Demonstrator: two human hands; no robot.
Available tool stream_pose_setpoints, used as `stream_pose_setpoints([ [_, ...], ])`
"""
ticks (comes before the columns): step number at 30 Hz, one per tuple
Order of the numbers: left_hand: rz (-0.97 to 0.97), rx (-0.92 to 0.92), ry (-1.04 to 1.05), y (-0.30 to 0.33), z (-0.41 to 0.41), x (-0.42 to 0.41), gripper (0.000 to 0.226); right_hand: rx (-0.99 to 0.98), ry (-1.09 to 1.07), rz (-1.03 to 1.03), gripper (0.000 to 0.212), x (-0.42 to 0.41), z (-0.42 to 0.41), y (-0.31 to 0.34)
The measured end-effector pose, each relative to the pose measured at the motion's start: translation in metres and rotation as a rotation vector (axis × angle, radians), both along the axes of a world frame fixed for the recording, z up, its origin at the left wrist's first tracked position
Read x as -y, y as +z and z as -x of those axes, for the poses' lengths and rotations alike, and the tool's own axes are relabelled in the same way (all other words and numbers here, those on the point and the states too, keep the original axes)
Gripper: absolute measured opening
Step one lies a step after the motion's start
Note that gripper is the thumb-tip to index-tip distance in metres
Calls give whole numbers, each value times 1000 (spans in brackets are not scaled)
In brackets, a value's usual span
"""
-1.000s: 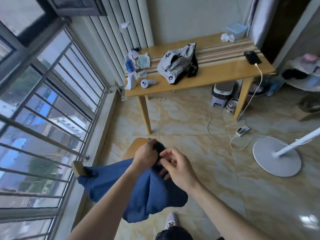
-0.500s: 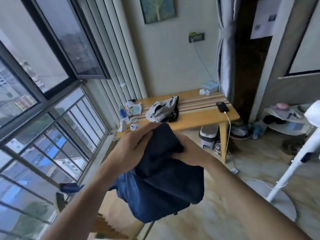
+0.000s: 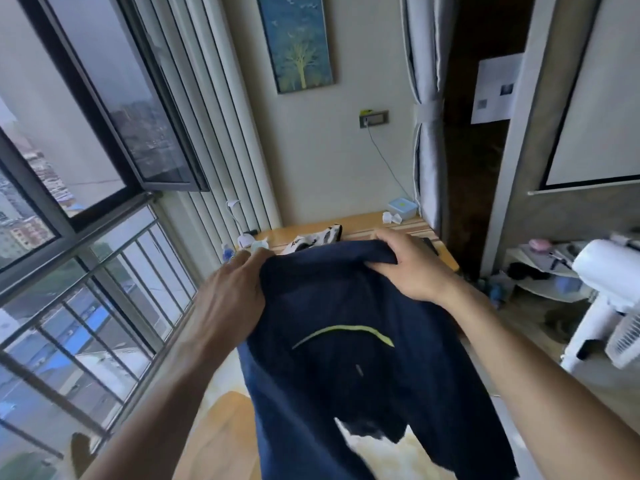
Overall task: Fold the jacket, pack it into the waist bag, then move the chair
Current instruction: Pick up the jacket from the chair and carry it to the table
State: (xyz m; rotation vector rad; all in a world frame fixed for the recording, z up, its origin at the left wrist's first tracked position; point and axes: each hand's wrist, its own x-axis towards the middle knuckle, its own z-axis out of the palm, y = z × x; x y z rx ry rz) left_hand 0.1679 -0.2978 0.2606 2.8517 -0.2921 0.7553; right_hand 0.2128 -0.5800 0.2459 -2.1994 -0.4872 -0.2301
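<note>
So far the work sits at its very start, judging from the one head view. The jacket (image 3: 346,358) hangs in the air in front of the person, spread open and unfolded, its dark blue cloth falling from the collar edge down past the bottom of the frame, a curved yellow-green stripe across its middle. The left hand (image 3: 230,292) grips the top edge at the left, fingers curled into the cloth. The right hand (image 3: 407,263) grips the same edge at the right, thumb under and fingers over the fabric. Both hands are well apart, holding the garment stretched between them.

Nothing of the folding shows as done: no crease, no doubled layer, only a loose hem with a ragged-looking gap near the bottom. My reading is that the person is holding the garment out flat before the first fold.

The waist bag (image 3: 311,239), grey-white with dark trim, lies on the far wooden table (image 3: 446,261), mostly hidden behind the top edge of the cloth; whether it is zipped open cannot be told. Packing is therefore still ahead.

The chair (image 3: 221,438) shows as a wooden seat low and near, left of the hanging cloth, beside the window rail. It appears not yet moved, so that step is also left.
</note>
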Motion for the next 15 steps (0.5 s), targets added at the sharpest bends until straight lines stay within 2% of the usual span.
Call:
stream_pose_setpoints([
  [2,89,1,-115,-5,-11,21,47,130,-39,8,14,-6,-5,9],
  [5,191,-173,-306,-10,-33,64,87,201,11,31,20,-23,-16,16],
  [6,257,-221,-351,-11,-44,75,84,195,13,48,25,-27,-22,15],
  [9,512,-232,-431,-14,-82,85,26,126,-14,7,41,-25,-40,12],
  [11,610,-224,-417,-16,-110,78,12,-6,-66,33,65,-9,-50,7],
  [13,727,-211,-376,-15,-136,71,10,-194,-135,221,86,7,-61,-2],
  [14,784,-216,-347,-14,-148,68,12,-272,-167,317,79,13,-67,-9],
  [15,820,-228,-315,-12,-161,66,13,-314,-206,385,58,16,-74,-17],
])
